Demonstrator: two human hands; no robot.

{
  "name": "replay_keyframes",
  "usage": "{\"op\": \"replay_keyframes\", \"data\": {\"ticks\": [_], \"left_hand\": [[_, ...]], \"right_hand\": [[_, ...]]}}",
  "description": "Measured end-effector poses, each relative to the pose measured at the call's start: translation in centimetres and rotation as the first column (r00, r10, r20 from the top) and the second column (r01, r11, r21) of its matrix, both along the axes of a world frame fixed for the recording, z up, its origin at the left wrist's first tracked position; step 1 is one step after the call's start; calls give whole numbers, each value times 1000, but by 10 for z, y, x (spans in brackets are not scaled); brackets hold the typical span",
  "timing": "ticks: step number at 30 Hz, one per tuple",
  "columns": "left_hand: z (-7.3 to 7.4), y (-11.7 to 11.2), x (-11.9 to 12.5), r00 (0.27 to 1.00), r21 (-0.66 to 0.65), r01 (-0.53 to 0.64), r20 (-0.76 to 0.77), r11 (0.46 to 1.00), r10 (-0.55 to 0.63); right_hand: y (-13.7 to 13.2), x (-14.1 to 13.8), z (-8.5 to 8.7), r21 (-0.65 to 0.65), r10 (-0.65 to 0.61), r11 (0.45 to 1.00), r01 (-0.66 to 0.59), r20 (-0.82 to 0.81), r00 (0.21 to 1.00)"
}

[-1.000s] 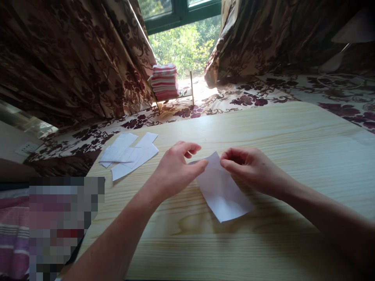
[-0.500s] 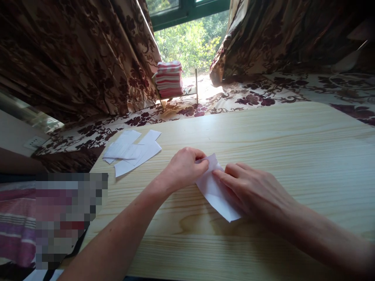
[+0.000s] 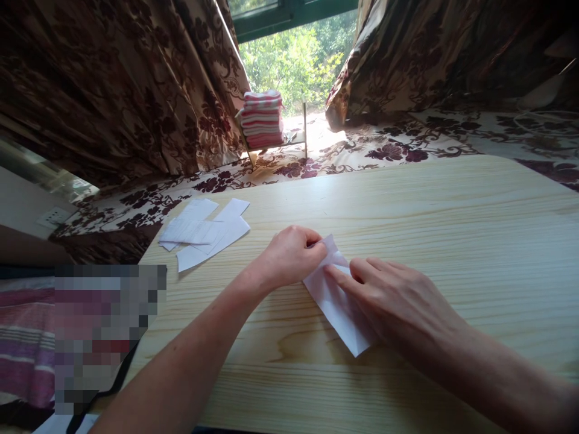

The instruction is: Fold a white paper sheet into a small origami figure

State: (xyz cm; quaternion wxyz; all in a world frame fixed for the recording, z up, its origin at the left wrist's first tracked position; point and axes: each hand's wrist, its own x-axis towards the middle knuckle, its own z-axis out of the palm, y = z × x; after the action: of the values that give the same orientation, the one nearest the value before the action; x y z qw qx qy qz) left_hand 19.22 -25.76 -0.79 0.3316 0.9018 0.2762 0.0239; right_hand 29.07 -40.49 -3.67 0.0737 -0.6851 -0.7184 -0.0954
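Note:
A folded white paper slip (image 3: 337, 307) lies on the pale wooden table (image 3: 407, 205) in front of me. My left hand (image 3: 289, 259) is closed, pinching the slip's far corner between thumb and fingers. My right hand (image 3: 398, 298) lies flat on the slip with fingers stretched out, the fingertips pressing the paper down beside my left thumb. The near tip of the slip sticks out below my right hand.
A loose pile of white paper slips (image 3: 203, 232) lies at the table's far left. Behind the table, floral cloth covers a ledge with a red-and-white striped stack (image 3: 262, 119) on a small stand by the window. Dark floral curtains (image 3: 113, 78) hang on both sides.
My right hand let go of the raised corner, came down and now presses flat on the slip. My left hand closed its pinch on the far corner; the paper lies flatter.

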Motion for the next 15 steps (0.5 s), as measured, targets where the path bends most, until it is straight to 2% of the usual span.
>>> {"op": "replay_keyframes", "data": {"ticks": [7,11,15], "left_hand": [[0,0,0,1000,1,17,-18,1000,-17],[-1,-1,1,1000,4,9,-29,1000,-9],[-2,-1,2,1000,22,2,-10,1000,-2]], "right_hand": [[2,-3,0,-83,-37,996,37,1,999],[5,-5,9,-212,-87,974,80,-23,996],[7,-9,21,-367,-156,921,130,-41,987]]}}
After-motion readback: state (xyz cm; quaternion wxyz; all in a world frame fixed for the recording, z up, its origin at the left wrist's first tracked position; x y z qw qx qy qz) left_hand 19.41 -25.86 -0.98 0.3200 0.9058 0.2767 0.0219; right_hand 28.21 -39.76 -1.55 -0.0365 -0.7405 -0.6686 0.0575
